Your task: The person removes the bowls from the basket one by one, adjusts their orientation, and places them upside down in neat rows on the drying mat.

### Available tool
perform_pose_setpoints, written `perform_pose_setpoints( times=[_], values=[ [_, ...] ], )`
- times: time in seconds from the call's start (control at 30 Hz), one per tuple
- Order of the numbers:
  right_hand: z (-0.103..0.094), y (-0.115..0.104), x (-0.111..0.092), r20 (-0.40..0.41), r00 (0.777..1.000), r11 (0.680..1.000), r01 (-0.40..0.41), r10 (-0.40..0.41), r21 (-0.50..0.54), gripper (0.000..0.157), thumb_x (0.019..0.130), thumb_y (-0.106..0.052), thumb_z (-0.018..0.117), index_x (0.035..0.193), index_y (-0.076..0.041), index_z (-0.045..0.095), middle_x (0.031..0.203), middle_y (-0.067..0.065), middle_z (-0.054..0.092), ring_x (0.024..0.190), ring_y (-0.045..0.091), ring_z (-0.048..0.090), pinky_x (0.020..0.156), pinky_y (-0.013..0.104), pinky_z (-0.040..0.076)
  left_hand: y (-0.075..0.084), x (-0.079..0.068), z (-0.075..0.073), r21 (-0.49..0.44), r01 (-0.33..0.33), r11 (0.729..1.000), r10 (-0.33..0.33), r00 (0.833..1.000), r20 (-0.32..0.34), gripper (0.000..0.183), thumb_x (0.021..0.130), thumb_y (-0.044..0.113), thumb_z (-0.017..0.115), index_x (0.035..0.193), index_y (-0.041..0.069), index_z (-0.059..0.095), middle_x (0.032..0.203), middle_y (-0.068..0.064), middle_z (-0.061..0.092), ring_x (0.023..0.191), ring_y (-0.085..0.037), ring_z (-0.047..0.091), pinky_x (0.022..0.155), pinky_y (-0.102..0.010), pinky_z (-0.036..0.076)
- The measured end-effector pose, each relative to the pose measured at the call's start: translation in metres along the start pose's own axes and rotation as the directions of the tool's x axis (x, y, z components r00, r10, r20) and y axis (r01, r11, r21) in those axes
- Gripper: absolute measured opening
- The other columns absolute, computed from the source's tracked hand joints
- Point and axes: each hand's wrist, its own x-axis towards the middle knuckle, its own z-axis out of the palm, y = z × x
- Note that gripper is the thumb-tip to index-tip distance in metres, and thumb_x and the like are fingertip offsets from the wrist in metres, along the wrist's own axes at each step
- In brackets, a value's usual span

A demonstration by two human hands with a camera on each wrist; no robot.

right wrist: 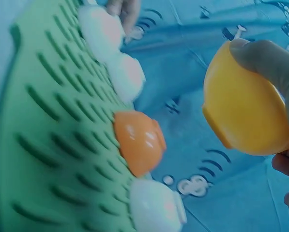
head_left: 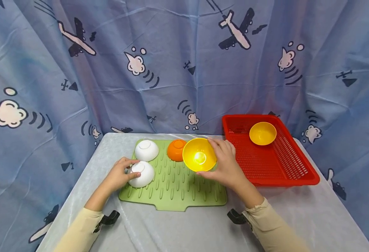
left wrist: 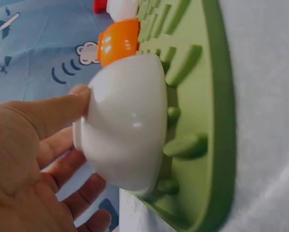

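My left hand [head_left: 118,175] has its thumb and fingers about the foot of the nearer white bowl [left wrist: 129,121], upside down on the green drying mat [head_left: 171,189]. Behind it another white bowl [head_left: 146,150] lies upside down, and an orange bowl [head_left: 175,150] rests the same way to its right. Above the mat, my right hand [head_left: 225,162] grips a yellow bowl [head_left: 199,154] by its rim, tilted with its inside towards the head camera. A further white bowl [right wrist: 156,208] on the mat shows in the right wrist view; the held yellow bowl hides it in the head view.
A red basket [head_left: 253,168] stands right of the mat, with a second yellow bowl [head_left: 262,133] inside at its far end. A patterned blue curtain [head_left: 171,70] hangs behind the white-covered table [head_left: 159,231].
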Motion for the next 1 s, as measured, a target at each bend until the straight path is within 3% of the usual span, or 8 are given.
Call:
perform_pose_setpoints(
  times=[0.3, 0.5, 0.77, 0.9, 1.0],
  values=[
    [0.020, -0.021, -0.019, 0.067, 0.997, 0.999, 0.038, -0.037, -0.004, 0.114, 0.057, -0.057, 0.093, 0.148, -0.004, 0.048, 0.140, 0.014, 0.051, 0.132, 0.035, 0.043, 0.114, 0.064, 0.022, 0.016, 0.002, -0.015, 0.036, -0.050, 0.998, 0.049, 0.998, 0.043, 0.074, 0.093, 0.027, 0.077, 0.154, 0.003, 0.043, 0.132, -0.020, 0.063, 0.117, -0.039, 0.057, 0.096, -0.057, 0.046],
    [0.024, -0.026, -0.028, 0.059, 0.997, 0.998, 0.050, -0.052, 0.031, 0.115, 0.057, -0.056, 0.094, 0.148, -0.002, 0.049, 0.140, 0.014, 0.052, 0.132, 0.035, 0.043, 0.114, 0.062, 0.023, 0.051, 0.000, -0.021, 0.006, -0.094, 0.996, 0.094, 0.995, -0.030, 0.063, 0.094, 0.031, 0.076, 0.147, 0.008, 0.053, 0.138, -0.016, 0.060, 0.123, -0.036, 0.054, 0.099, -0.057, 0.045],
    [0.024, -0.028, -0.032, 0.038, 0.997, 0.997, 0.070, -0.071, 0.040, 0.117, 0.055, -0.053, 0.096, 0.148, -0.002, 0.048, 0.139, 0.015, 0.051, 0.132, 0.038, 0.042, 0.114, 0.061, 0.022, 0.111, -0.007, -0.003, -0.162, -0.223, 0.961, 0.223, 0.975, -0.016, 0.055, 0.092, 0.030, 0.078, 0.142, 0.017, 0.058, 0.139, -0.004, 0.061, 0.122, -0.025, 0.056, 0.095, -0.047, 0.047],
    [0.017, -0.029, -0.032, 0.019, 0.998, 0.997, 0.060, -0.061, 0.046, 0.117, 0.055, -0.052, 0.096, 0.149, -0.001, 0.047, 0.141, 0.017, 0.050, 0.134, 0.038, 0.041, 0.115, 0.063, 0.021, 0.126, -0.010, 0.011, -0.273, -0.223, 0.936, 0.242, 0.970, 0.035, 0.057, 0.093, 0.030, 0.078, 0.143, 0.014, 0.057, 0.140, -0.004, 0.061, 0.123, -0.026, 0.056, 0.094, -0.043, 0.048],
    [0.012, -0.029, -0.031, -0.005, 0.998, 0.997, 0.058, -0.058, 0.050, 0.118, 0.054, -0.050, 0.097, 0.149, -0.001, 0.047, 0.142, 0.017, 0.050, 0.134, 0.038, 0.041, 0.116, 0.065, 0.020, 0.131, -0.012, 0.021, -0.372, -0.179, 0.911, 0.227, 0.970, 0.091, 0.058, 0.094, 0.029, 0.076, 0.144, 0.010, 0.055, 0.142, -0.008, 0.060, 0.125, -0.030, 0.056, 0.092, -0.039, 0.050]
  ],
)
